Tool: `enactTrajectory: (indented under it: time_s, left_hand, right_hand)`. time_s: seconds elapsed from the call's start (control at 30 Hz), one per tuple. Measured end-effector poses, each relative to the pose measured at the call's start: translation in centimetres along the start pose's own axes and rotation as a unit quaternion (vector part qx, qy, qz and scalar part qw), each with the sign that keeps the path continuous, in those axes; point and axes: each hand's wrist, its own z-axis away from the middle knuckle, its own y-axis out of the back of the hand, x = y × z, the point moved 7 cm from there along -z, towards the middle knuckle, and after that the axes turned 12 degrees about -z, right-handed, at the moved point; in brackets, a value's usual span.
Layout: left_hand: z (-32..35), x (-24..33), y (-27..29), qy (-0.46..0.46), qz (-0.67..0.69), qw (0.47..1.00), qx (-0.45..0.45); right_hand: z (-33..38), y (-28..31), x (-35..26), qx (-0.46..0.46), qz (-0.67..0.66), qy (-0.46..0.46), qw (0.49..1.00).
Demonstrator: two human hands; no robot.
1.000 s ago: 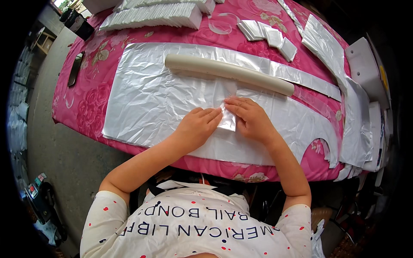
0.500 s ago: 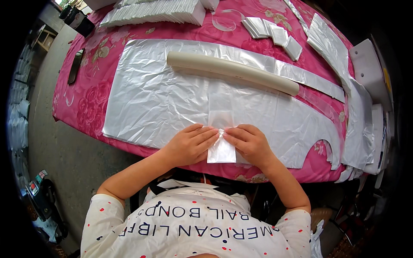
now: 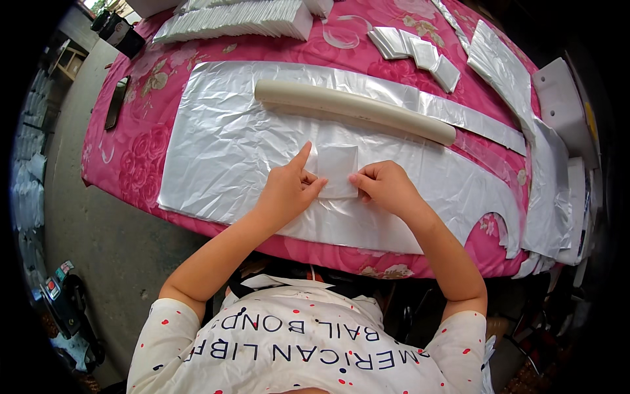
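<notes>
A small square of folded thin white plastic sheet [image 3: 338,169] lies on the big crinkled stack of white plastic sheets [image 3: 223,151] in front of me. My left hand [image 3: 287,189] is at its left edge. The thumb and bent fingers come together there, while the index finger stretches forward beside the square. From the other side, my right hand [image 3: 387,186] pinches the right edge between thumb and fingers. A long beige tube [image 3: 354,110] lies across the stack just beyond the square.
On the pink floral tablecloth [image 3: 141,157] stand a long row of folded white packets [image 3: 236,23] at the back and several loose squares [image 3: 426,54]. A phone [image 3: 117,103] and a dark jar [image 3: 118,34] are left. More plastic sheeting [image 3: 548,190] and a white foam box [image 3: 566,108] are right.
The near flap of the plastic has been folded away from me, so the strip is now a shorter square. Both hands moved forward and apart to its side edges. The left index finger straightened.
</notes>
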Motion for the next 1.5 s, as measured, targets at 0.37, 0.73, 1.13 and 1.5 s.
enactTrajectory:
  time_s: [0.37, 0.73, 1.13, 1.5]
  left_hand:
    - [0.6, 2.5, 1.1, -0.134, -0.189, 0.969, 0.084]
    - [0.6, 2.9, -4.8, -0.21, -0.359, 0.909, 0.028]
    - [0.6, 2.5, -5.1, -0.214, -0.336, 0.917, 0.015]
    - [7.6, -0.6, -0.4, -0.084, 0.152, 0.973, -0.151]
  right_hand:
    - [-1.4, -0.1, 0.5, -0.03, -0.009, -0.067, 0.997]
    - [-1.2, -0.3, 0.0, -0.024, 0.001, -0.06, 0.998]
    - [0.8, -0.3, -1.1, 0.048, 0.201, 0.064, 0.976]
    - [2.1, -3.4, -5.7, 0.081, 0.306, 0.417, 0.852]
